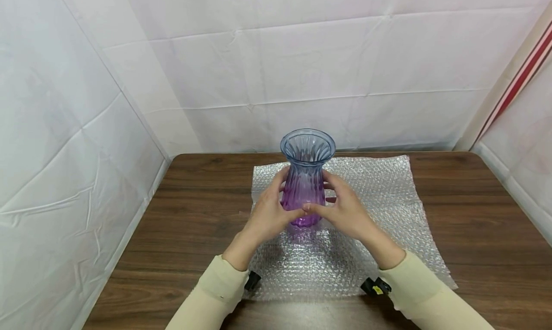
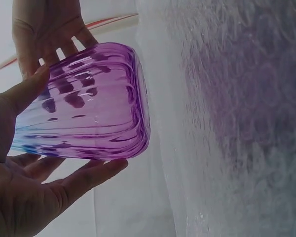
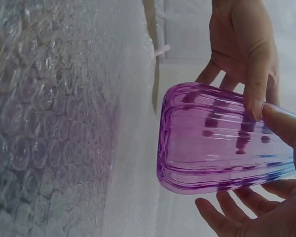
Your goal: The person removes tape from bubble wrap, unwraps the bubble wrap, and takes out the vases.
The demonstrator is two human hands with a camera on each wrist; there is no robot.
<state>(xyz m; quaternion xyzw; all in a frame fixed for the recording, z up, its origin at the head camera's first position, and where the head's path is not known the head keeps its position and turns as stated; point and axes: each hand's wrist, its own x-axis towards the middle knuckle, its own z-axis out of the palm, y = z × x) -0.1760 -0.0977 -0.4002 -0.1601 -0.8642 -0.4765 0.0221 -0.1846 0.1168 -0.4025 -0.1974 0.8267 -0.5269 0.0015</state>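
Observation:
A ribbed glass vase (image 1: 303, 188), blue at its flared mouth and purple towards the base, stands upright between both hands. My left hand (image 1: 269, 212) grips its left side, and my right hand (image 1: 347, 210) holds the right, with the two thumbs meeting across the front. Under it lies a sheet of bubble wrap (image 1: 379, 196), spread on the table. Both wrist views show a gap between the vase's purple base (image 2: 133, 98) and the wrap, so it hangs just above the sheet. Through the glass, fingers on the far side appear as dark patches.
The dark wooden table (image 1: 185, 215) reaches out on both sides of the wrap. White sheeting (image 1: 276, 71) covers the back and sides, with a red stripe (image 1: 523, 81) at the right. Small black devices (image 1: 375, 287) sit at both wrists.

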